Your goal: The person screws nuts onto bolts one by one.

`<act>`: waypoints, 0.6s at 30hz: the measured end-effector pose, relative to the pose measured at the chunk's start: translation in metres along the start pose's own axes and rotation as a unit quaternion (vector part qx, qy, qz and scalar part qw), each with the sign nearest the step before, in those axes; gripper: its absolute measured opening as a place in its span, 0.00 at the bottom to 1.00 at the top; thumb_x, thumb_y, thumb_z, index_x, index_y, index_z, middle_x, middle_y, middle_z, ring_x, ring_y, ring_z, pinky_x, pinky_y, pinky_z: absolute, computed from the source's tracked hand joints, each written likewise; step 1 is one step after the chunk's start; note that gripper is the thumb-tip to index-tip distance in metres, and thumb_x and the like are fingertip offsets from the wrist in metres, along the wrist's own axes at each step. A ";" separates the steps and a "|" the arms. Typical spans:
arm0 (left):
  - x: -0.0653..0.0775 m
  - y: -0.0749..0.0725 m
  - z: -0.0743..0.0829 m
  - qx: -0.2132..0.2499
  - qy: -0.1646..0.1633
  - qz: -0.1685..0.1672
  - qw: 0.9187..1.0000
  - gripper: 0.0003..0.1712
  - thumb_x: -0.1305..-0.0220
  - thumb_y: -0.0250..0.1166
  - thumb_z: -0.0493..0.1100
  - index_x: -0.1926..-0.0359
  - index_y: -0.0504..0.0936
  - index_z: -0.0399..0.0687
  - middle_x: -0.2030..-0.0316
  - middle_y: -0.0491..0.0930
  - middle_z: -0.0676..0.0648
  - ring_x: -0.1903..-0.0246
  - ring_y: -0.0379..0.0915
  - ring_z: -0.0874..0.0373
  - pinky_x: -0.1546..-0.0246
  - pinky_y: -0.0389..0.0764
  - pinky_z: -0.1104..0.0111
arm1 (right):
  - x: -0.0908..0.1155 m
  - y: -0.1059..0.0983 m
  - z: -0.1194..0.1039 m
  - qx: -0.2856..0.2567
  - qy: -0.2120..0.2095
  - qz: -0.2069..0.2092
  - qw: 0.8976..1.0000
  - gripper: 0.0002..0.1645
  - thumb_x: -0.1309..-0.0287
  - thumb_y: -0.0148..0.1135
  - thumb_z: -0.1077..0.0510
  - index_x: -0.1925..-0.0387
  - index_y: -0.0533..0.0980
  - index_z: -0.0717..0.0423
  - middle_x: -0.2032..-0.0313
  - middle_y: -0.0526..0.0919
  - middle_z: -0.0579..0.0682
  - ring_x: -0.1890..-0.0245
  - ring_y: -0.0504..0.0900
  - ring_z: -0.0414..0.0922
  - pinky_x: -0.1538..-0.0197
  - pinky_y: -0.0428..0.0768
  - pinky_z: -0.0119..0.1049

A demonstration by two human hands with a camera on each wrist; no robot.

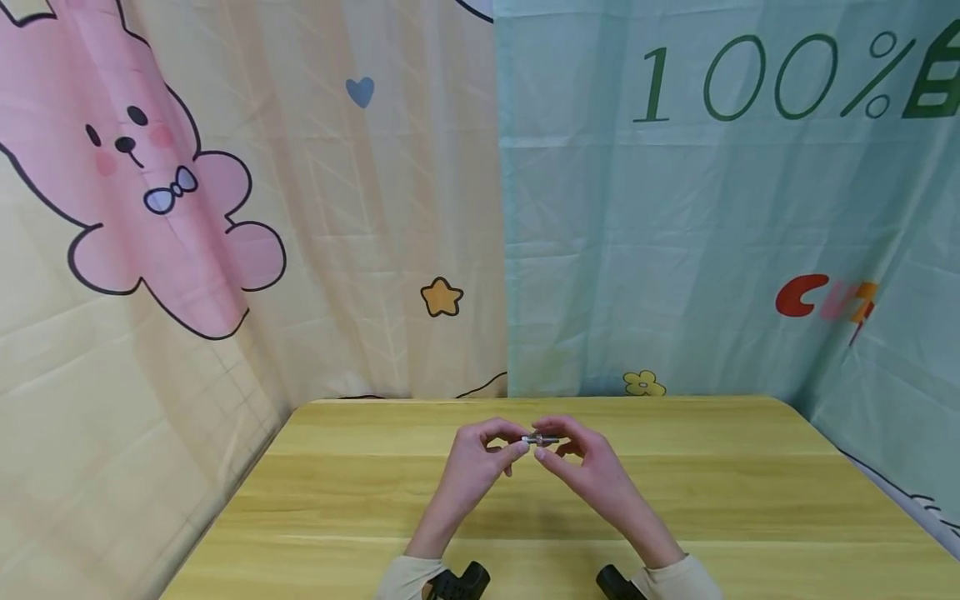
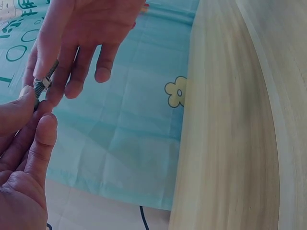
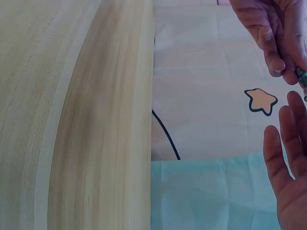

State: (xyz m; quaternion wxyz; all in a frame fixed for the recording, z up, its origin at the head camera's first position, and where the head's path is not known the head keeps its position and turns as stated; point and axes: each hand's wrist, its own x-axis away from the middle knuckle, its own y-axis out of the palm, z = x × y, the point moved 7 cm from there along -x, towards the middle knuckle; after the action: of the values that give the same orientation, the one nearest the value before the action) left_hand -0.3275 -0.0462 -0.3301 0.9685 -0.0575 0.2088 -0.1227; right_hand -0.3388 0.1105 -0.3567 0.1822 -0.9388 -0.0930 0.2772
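1. We locate the threaded bolt [image 1: 543, 440] in the head view's lower centre
2. Our left hand [image 1: 477, 460] pinches one end
3. Our right hand [image 1: 594, 468] surrounds its nut [image 2: 46, 83]; we cannot tell whether it grips

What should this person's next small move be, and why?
Probably a slight turn of the nut-like piece with the right hand: the piece sits partway along the threaded bolt, right by that hand, while the left hand pinches the bolt and could steady it.
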 end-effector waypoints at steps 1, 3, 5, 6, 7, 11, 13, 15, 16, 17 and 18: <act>0.000 0.000 0.000 0.002 -0.001 0.000 1.000 0.04 0.38 0.67 0.30 0.61 0.85 0.34 0.67 0.82 0.45 0.73 0.73 0.59 0.77 0.77 0.74 | 0.000 0.000 -0.002 -0.005 -0.010 -0.002 1.000 0.15 0.36 0.66 0.56 0.49 0.78 0.48 0.52 0.81 0.43 0.51 0.79 0.44 0.52 0.79 0.39; 0.000 0.000 0.000 0.004 0.000 0.000 1.000 0.05 0.38 0.67 0.30 0.61 0.85 0.34 0.67 0.82 0.45 0.73 0.73 0.58 0.77 0.77 0.74 | 0.000 0.000 -0.004 -0.010 -0.022 -0.005 1.000 0.13 0.36 0.66 0.57 0.50 0.78 0.48 0.54 0.81 0.43 0.53 0.79 0.44 0.53 0.79 0.39; 0.000 0.000 0.000 0.004 0.003 0.000 1.000 0.04 0.38 0.67 0.30 0.61 0.85 0.34 0.67 0.82 0.45 0.73 0.73 0.57 0.77 0.77 0.74 | 0.001 0.000 -0.005 -0.012 -0.030 -0.007 0.999 0.12 0.36 0.65 0.57 0.51 0.78 0.48 0.55 0.81 0.43 0.55 0.80 0.43 0.53 0.80 0.39; 0.000 0.000 0.000 0.003 0.004 0.000 1.000 0.04 0.38 0.67 0.30 0.62 0.85 0.34 0.67 0.82 0.45 0.72 0.74 0.56 0.77 0.77 0.73 | 0.001 0.001 -0.005 -0.012 -0.033 -0.008 0.999 0.11 0.36 0.65 0.57 0.52 0.78 0.48 0.56 0.82 0.43 0.55 0.80 0.43 0.53 0.80 0.40; 0.000 0.000 0.000 0.003 0.005 0.000 1.000 0.04 0.38 0.67 0.30 0.62 0.85 0.34 0.67 0.82 0.45 0.71 0.74 0.55 0.77 0.77 0.72 | 0.001 0.001 -0.005 -0.011 -0.034 -0.008 0.999 0.10 0.35 0.64 0.56 0.52 0.78 0.48 0.56 0.82 0.43 0.56 0.80 0.43 0.53 0.80 0.40; 0.001 0.000 0.001 0.000 0.006 0.001 1.000 0.04 0.38 0.68 0.31 0.62 0.86 0.35 0.68 0.82 0.45 0.70 0.75 0.55 0.76 0.79 0.69 | 0.001 0.001 -0.005 -0.013 -0.027 -0.011 1.000 0.09 0.34 0.63 0.55 0.54 0.79 0.47 0.57 0.82 0.43 0.56 0.81 0.43 0.53 0.80 0.42; 0.001 0.000 0.001 -0.001 0.007 0.000 1.000 0.04 0.38 0.68 0.31 0.62 0.86 0.35 0.67 0.82 0.45 0.69 0.75 0.55 0.76 0.79 0.69 | 0.001 0.002 -0.004 -0.015 -0.021 -0.011 1.000 0.08 0.33 0.62 0.55 0.54 0.79 0.48 0.58 0.83 0.43 0.57 0.82 0.44 0.54 0.80 0.42; 0.001 0.000 0.000 -0.001 0.009 -0.001 1.000 0.04 0.38 0.67 0.31 0.62 0.86 0.35 0.67 0.82 0.45 0.68 0.76 0.54 0.76 0.80 0.68 | 0.001 0.002 -0.004 -0.019 -0.013 -0.011 1.000 0.07 0.32 0.61 0.55 0.54 0.79 0.49 0.59 0.83 0.44 0.59 0.83 0.44 0.55 0.80 0.41; 0.001 0.000 0.000 -0.001 0.010 -0.003 1.000 0.04 0.38 0.67 0.31 0.62 0.86 0.35 0.67 0.82 0.45 0.68 0.76 0.55 0.76 0.79 0.69 | 0.002 0.003 -0.003 -0.020 -0.009 -0.011 1.000 0.07 0.32 0.60 0.55 0.55 0.80 0.50 0.61 0.83 0.44 0.60 0.83 0.45 0.55 0.80 0.40; 0.002 0.000 0.000 -0.001 0.010 -0.004 1.000 0.04 0.38 0.67 0.31 0.62 0.86 0.35 0.66 0.82 0.45 0.67 0.76 0.54 0.76 0.79 0.70 | 0.002 0.003 -0.003 -0.020 -0.005 -0.011 1.000 0.07 0.31 0.59 0.55 0.56 0.80 0.50 0.62 0.83 0.44 0.61 0.83 0.45 0.56 0.80 0.40; 0.002 0.000 0.000 0.000 0.010 -0.005 1.000 0.04 0.38 0.67 0.31 0.62 0.86 0.35 0.66 0.82 0.45 0.67 0.76 0.54 0.76 0.79 0.70 | 0.002 0.003 -0.002 -0.018 0.000 -0.011 1.000 0.07 0.30 0.58 0.54 0.56 0.80 0.50 0.63 0.83 0.44 0.62 0.83 0.45 0.57 0.80 0.39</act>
State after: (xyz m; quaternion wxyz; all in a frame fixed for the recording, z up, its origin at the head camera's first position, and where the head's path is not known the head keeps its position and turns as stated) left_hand -0.3256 -0.0464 -0.3307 0.9657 -0.0575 0.2183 -0.1283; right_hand -0.3356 0.1077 -0.3577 0.1681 -0.9409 -0.1085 0.2734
